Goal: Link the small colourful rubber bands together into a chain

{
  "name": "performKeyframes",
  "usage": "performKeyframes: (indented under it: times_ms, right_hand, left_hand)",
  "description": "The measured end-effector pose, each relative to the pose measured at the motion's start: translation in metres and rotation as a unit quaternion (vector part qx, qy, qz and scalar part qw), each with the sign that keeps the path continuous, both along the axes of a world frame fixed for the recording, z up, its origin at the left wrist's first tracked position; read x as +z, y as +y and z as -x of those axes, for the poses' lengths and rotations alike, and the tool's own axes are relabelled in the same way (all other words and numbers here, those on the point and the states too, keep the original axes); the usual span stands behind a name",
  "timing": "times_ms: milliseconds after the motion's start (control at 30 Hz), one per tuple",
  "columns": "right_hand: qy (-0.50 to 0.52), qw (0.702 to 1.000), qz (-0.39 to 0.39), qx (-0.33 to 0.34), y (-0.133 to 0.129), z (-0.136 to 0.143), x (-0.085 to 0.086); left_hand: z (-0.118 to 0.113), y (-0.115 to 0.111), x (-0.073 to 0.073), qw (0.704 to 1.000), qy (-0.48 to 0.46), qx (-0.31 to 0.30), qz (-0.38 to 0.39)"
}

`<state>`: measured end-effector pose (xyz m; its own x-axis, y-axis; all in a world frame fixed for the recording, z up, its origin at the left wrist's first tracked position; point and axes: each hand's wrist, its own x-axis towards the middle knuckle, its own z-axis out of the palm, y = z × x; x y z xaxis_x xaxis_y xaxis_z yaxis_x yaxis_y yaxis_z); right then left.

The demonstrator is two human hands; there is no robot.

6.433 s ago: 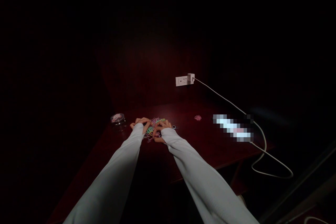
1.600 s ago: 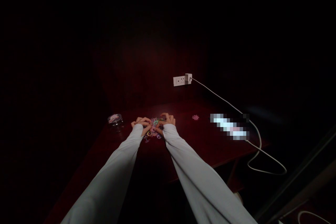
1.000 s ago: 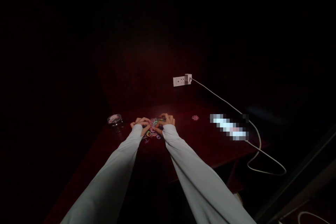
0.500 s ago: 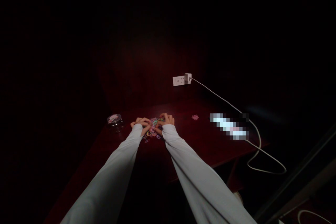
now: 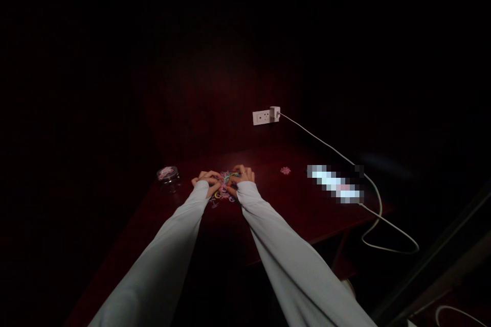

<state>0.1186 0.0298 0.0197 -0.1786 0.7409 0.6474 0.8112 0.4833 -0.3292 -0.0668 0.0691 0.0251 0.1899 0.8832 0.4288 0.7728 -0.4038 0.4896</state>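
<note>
A small heap of colourful hair ties (image 5: 225,189), pink, green, yellow and purple, lies on the dark red table between my hands. My left hand (image 5: 207,180) is at the heap's left side, its fingers curled and the tips closed in among the hair ties. From the other side, my right hand (image 5: 241,178) bends over the heap with thumb and fingers pinched on the bands, green ones close to its fingertips. A ring shows on one of its fingers. Which single ties each hand grips is too small to make out.
A clear jar (image 5: 168,179) with a pink-patterned lid stands left. A small pink cluster (image 5: 285,170) lies right of my hands. Further right are a bright, blurred-out device (image 5: 333,184) and its white cable (image 5: 379,209), running to a charger (image 5: 274,113) in the wall socket (image 5: 261,117).
Hardly anything differs. Both hands stay at the heap, with only tiny finger shifts, and the objects around them keep their places.
</note>
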Motion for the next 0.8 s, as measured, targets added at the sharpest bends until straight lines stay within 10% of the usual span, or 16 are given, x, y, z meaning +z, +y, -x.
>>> performKeyframes:
  times_ms: [800]
  right_hand:
    - [0.006, 1.0, 0.008, -0.01, 0.006, 0.0, -0.003]
  left_hand:
    - [0.0, -0.002, 0.0, 0.999, -0.031, 0.012, -0.005]
